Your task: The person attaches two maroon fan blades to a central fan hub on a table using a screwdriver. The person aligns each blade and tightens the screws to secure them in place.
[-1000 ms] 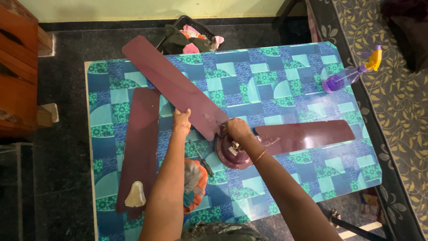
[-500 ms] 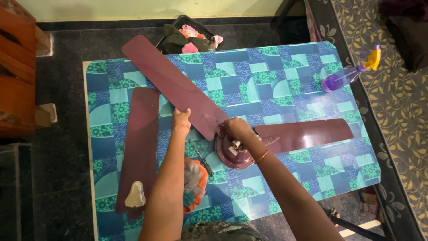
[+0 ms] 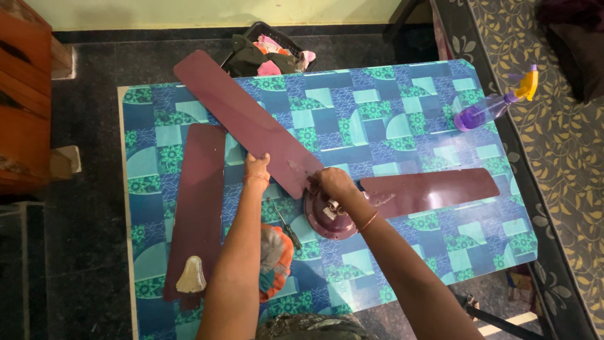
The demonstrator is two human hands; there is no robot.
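Note:
A maroon ceiling fan lies on a table covered with a blue and green patterned cloth (image 3: 402, 119). My left hand (image 3: 257, 170) grips the near edge of the long diagonal fan blade (image 3: 245, 119). My right hand (image 3: 330, 184) rests where that blade meets the round maroon motor hub (image 3: 328, 220), fingers closed there. A second blade (image 3: 434, 187) sticks out to the right from the hub. A third, loose blade (image 3: 198, 208) lies flat at the left, with a pale metal bracket (image 3: 190, 277) at its near end.
A screwdriver (image 3: 288, 230) and an orange and grey rag (image 3: 274, 255) lie beside my left forearm. A purple spray bottle with a yellow trigger (image 3: 491, 108) sits at the table's right edge. A black basket of cloths (image 3: 267, 53) stands beyond the far edge. Wooden furniture (image 3: 25, 94) is at the left.
None of note: both hands stay on the diagonal blade and the hub, with only a slight shift of my right hand at the joint.

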